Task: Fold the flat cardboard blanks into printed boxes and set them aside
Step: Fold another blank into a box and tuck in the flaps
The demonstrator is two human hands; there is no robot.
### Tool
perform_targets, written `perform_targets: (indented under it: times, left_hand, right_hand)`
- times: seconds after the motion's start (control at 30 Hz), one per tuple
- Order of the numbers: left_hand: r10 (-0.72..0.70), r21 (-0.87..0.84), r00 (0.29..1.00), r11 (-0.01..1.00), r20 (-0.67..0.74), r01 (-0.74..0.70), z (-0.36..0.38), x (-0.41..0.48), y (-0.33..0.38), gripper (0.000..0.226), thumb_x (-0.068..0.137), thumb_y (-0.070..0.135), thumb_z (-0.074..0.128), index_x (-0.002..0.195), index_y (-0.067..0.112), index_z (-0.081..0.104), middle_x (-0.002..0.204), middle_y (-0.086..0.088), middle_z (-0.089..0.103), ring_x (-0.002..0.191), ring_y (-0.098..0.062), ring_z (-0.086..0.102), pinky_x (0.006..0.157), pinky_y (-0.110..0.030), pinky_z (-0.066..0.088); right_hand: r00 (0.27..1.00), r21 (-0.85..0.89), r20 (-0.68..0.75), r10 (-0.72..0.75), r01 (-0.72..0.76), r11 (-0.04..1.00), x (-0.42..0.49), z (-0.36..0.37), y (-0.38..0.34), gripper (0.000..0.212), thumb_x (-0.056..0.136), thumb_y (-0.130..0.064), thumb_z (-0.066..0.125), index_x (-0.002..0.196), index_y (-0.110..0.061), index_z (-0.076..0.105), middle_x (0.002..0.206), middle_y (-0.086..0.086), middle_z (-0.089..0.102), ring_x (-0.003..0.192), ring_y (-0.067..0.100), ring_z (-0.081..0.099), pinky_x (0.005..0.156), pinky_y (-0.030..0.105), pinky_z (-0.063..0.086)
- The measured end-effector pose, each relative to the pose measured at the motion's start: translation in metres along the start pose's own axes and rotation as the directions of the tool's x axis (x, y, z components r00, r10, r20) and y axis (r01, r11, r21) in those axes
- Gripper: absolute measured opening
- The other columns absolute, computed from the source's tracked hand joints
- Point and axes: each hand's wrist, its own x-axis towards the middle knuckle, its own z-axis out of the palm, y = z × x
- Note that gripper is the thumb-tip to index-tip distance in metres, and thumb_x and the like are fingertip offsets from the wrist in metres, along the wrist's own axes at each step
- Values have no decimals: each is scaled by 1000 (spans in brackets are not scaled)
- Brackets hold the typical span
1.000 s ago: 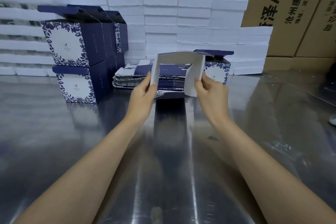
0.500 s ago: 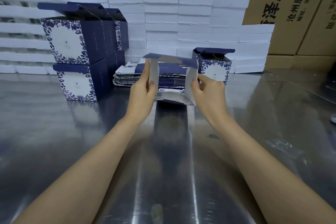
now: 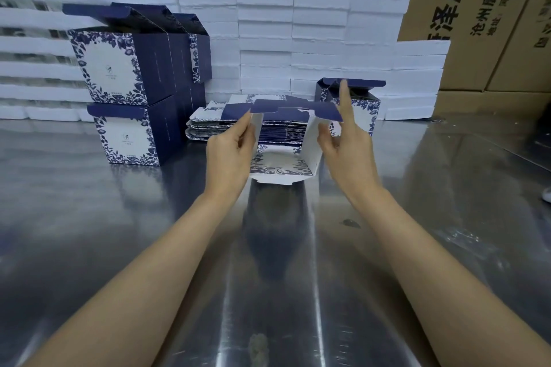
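Our left hand [image 3: 229, 155] and right hand [image 3: 346, 146] pinch opposite walls of the half-opened blank [image 3: 283, 164]. Its open end faces us, between both hands, equally near.

Only one view on my end: head cam, wide-angle, looking forward and down along both forearms across the steel table [image 3: 119, 232]. Hands sit mid-frame, near. Far edge takes in the white foam stacks [image 3: 265, 24] and brown cartons [image 3: 477, 9] behind. No second view overlaps it.
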Motion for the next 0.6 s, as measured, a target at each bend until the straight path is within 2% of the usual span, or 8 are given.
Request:
perform_targets:
  times: [0.07, 0.13, 0.17, 0.3, 0.37, 0.43, 0.5, 0.6]
  left_hand:
    - [6, -2, 1000, 1000, -21, -6, 0, -1, 4, 23, 98, 20, 51, 90, 5, 67, 54, 15, 37, 55, -6, 26, 52, -19, 25]
    - [0, -27, 998, 1000, -63, -2, -1, -1, 7, 24, 92, 19, 52, 86, -5, 55, 47, 11, 30, 51, -7, 22, 45, -15, 21]
    - [-20, -50, 997, 999, -68, 16, -2, -1, 9, 21, 88, 18, 50, 84, -3, 50, 47, 10, 29, 51, -7, 21, 43, -15, 21]
    - [-139, -82, 990, 987, -27, 136, -2, 0, 10, 27, 92, 24, 47, 101, 4, 65, 52, 15, 41, 52, -4, 31, 48, -12, 27]
    - [-189, -132, 982, 973, 0, 187, -2, -2, 13, 35, 102, 26, 40, 121, 15, 67, 86, 19, 67, 74, 5, 56, 72, -12, 43]
    - [-287, -315, 957, 905, 47, 286, -3, -2, 19, 44, 105, 34, 29, 122, 18, 66, 112, 8, 71, 106, -3, 64, 97, -25, 48]
    - [-327, -436, 941, 836, 91, 332, -3, 0, 19, 47, 103, 46, 30, 114, 22, 69, 111, 9, 72, 109, -5, 64, 101, -29, 47]
    - [-257, -329, 960, 902, 114, 280, -3, 0, 15, 35, 95, 43, 51, 120, 22, 65, 117, 11, 69, 112, -2, 61, 101, -30, 46]
  right_hand:
    - [997, 39, 37, -67, 66, 997, -1, -2, 1, 69, 95, -6, 44, 151, -40, 20, 124, 10, 61, 88, 15, 63, 85, 23, 46]
    - [985, 29, 64, -160, 159, 987, -3, -1, 0, 60, 94, -4, 38, 148, -27, 34, 149, 7, 44, 132, 10, 46, 105, 8, 30]
    - [981, 34, 71, -182, 180, 983, -4, 0, 0, 56, 93, -6, 35, 146, -23, 40, 150, 7, 41, 136, 7, 39, 106, 4, 23]
    - [993, 138, 39, -114, 108, 985, -8, -1, -8, 48, 95, -22, 33, 139, -22, 51, 137, 0, 56, 127, 1, 49, 102, 6, 31]
    - [1000, 177, 4, -21, 20, 984, -6, -3, -12, 43, 94, -37, 40, 134, -28, 52, 106, -18, 64, 95, 1, 64, 87, 16, 46]
    - [998, 206, -6, 67, -64, 976, -3, -2, -14, 40, 90, -38, 50, 129, -35, 50, 94, -30, 59, 87, 12, 66, 82, 34, 52]
    - [994, 182, -16, 109, -104, 978, -4, -2, -14, 43, 89, -34, 56, 131, -39, 46, 103, -22, 63, 91, 19, 65, 85, 45, 51]
    - [988, 153, -1, 154, -152, 977, -4, -1, -10, 54, 92, -37, 58, 140, -42, 35, 127, -21, 57, 107, 10, 60, 94, 43, 48]
